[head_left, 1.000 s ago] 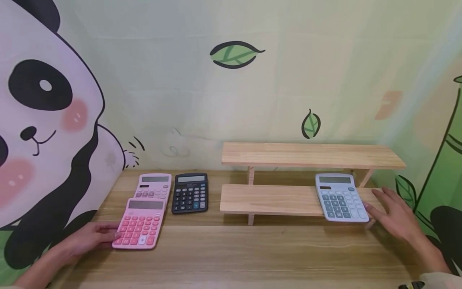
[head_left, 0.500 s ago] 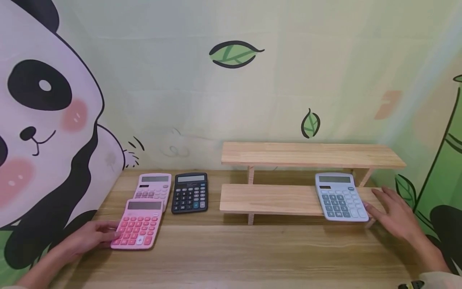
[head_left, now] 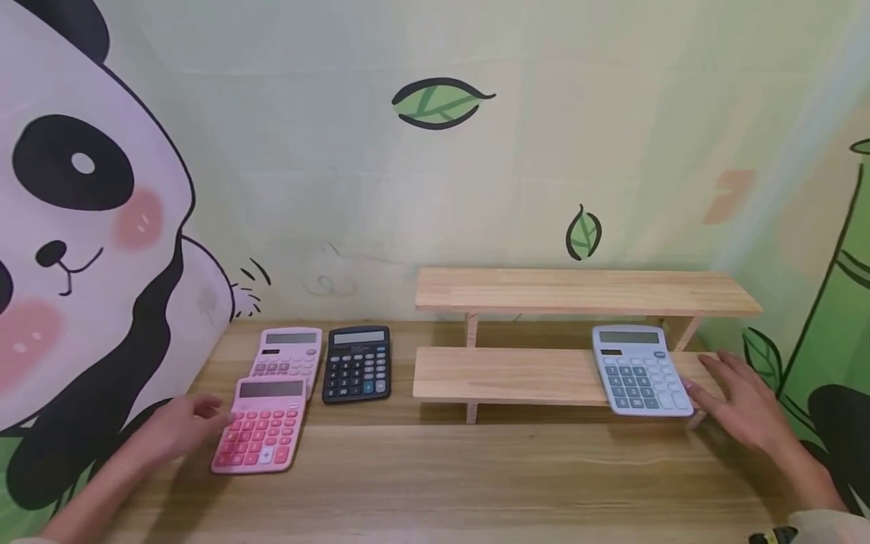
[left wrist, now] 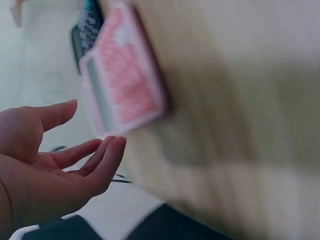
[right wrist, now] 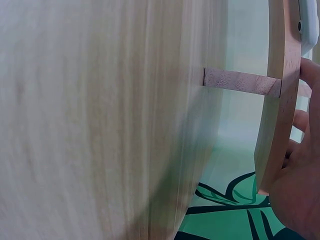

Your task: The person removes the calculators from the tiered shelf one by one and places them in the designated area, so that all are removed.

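My left hand (head_left: 180, 429) hovers at the left edge of a pink calculator (head_left: 261, 429) on the table, fingers loosely bent and holding nothing. In the left wrist view, thumb and fingers are spread apart beside the pink calculator (left wrist: 127, 75). A paler pink calculator (head_left: 291, 350) lies partly covered behind it, with a black calculator (head_left: 357, 363) to its right. A light blue calculator (head_left: 642, 370) leans on the lower step of a wooden shelf. My right hand (head_left: 744, 412) rests at that step's right end, thumb beside the calculator's edge; in the right wrist view some of its fingers are hidden behind the board (right wrist: 277, 135).
The two-tier wooden shelf (head_left: 503, 370) stands on the table's right half, its upper board (head_left: 578, 291) near the backdrop. Wood-grain table surface (head_left: 462, 483) spans the front. A printed cloth with a panda (head_left: 75, 159) and leaves hangs behind.
My left hand has let go of the pink calculator's side and lifted slightly up and away. The pink calculator shifted very slightly toward me. My right hand and the light blue calculator stay put.
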Motion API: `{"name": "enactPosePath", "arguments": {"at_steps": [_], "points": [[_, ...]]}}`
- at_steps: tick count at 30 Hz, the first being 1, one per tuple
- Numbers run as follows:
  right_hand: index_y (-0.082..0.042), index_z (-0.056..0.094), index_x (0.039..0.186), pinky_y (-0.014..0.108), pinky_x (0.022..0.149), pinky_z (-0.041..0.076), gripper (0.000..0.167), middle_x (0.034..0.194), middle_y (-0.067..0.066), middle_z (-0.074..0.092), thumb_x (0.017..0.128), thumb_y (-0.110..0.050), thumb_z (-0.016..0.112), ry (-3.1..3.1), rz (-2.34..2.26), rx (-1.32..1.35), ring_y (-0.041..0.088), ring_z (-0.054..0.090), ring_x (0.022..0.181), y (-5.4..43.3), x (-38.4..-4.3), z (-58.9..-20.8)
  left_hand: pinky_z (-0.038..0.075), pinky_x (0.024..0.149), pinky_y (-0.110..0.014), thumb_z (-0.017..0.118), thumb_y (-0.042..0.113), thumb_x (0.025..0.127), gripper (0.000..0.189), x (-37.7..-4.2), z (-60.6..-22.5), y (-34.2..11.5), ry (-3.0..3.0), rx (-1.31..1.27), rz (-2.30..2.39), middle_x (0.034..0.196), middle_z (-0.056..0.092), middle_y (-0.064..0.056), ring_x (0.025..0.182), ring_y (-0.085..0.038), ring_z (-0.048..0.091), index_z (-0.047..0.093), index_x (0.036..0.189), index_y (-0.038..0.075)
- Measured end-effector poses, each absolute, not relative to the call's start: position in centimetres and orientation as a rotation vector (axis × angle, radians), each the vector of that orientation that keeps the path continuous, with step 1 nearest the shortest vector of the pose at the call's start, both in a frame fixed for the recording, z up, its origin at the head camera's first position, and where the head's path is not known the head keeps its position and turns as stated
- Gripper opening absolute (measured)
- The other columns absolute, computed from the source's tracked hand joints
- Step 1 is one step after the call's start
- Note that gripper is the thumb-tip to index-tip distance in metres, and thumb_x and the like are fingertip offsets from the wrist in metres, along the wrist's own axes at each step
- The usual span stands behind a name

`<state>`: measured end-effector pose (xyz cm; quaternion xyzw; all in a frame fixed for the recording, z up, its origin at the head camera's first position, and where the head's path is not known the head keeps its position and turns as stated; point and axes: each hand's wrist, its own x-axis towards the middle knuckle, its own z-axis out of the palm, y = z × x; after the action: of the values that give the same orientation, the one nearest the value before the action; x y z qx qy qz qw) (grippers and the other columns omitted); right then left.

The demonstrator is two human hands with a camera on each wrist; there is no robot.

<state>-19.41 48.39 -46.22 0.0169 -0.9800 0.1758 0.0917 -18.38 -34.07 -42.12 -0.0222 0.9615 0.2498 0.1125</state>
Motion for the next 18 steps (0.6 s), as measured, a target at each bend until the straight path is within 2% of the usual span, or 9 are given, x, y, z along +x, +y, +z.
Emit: {"name": "enactPosePath", "arguments": {"at_steps": [4,7,11,18], "points": [[0.013,0.034,0.155,0.089,0.105,0.019,0.079,0.158,0.046,0.022,0.109,-0.049,0.051,-2.901,0.512,0.066,0.068,0.019,0.144,48.6,-19.4,-46.1,0.057,0.093,-0.062,0.068,0.04,0.104,0.067,-18.4,-40.1,-31.9,2.896,0.0,0.774,0.124,0.066,-0.03,0.118,-0.051,0.063,0.054,0.14,-0.015],[0.014,0.035,0.155,0.088,0.105,0.021,0.079,0.158,0.046,0.023,0.109,-0.049,0.052,-2.895,0.501,0.059,0.069,0.02,0.143,48.9,-19.3,-46.2,0.06,0.091,-0.059,0.069,0.038,0.104,0.063,-18.5,-39.2,-29.1,2.944,0.108,0.86,0.124,0.069,-0.028,0.117,-0.049,0.066,0.056,0.14,-0.011],[0.014,0.035,0.154,0.089,0.104,0.021,0.08,0.158,0.047,0.022,0.108,-0.049,0.052,-2.899,0.514,0.042,0.07,0.019,0.143,49.1,-19.1,-46.3,0.063,0.09,-0.053,0.071,0.033,0.104,0.053,-18.4,-38.5,-24.3,2.949,0.252,1.014,0.123,0.072,-0.024,0.113,-0.042,0.07,0.062,0.137,-0.007],[0.013,0.036,0.155,0.09,0.103,0.021,0.08,0.158,0.046,0.022,0.108,-0.05,0.053,-2.9,0.53,0.065,0.07,0.02,0.142,48.7,-19.6,-46.4,0.062,0.093,-0.042,0.076,0.032,0.101,0.046,-17.6,-37.9,-17.2,2.846,0.369,1.251,0.119,0.074,-0.008,0.109,-0.024,0.071,0.067,0.136,0.004]]}}
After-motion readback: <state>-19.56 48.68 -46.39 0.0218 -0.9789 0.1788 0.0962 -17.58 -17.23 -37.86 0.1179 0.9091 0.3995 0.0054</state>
